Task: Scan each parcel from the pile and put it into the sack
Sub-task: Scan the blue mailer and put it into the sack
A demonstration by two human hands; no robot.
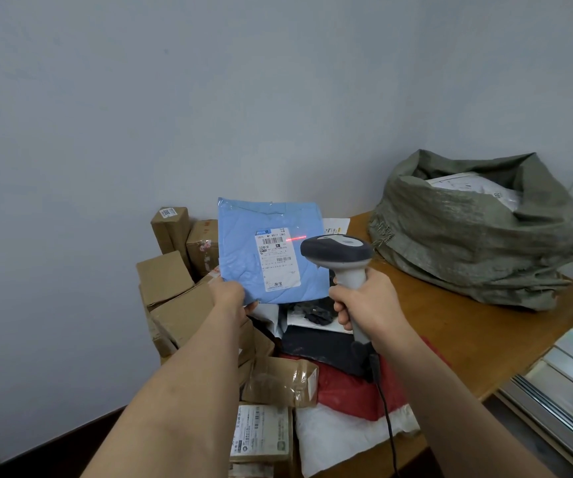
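My left hand point(230, 295) pinches the lower left corner of a flat blue parcel point(243, 267) and holds it upright above the pile. A white shipping label point(277, 260) faces me. My right hand point(364, 301) grips the handle of a grey barcode scanner point(336, 251), whose head points at the label. A red laser line point(296, 239) falls at the label's upper right edge. The green woven sack point(467, 236) sits open on the table at the right, with a white parcel point(474, 186) showing inside.
Brown cardboard boxes point(171, 281) are stacked at the left against the wall. Dark, red and white soft parcels point(347, 401) lie below my hands. The scanner cable point(386, 419) hangs down over them. The wooden table point(478, 339) ends at a metal window frame on the right.
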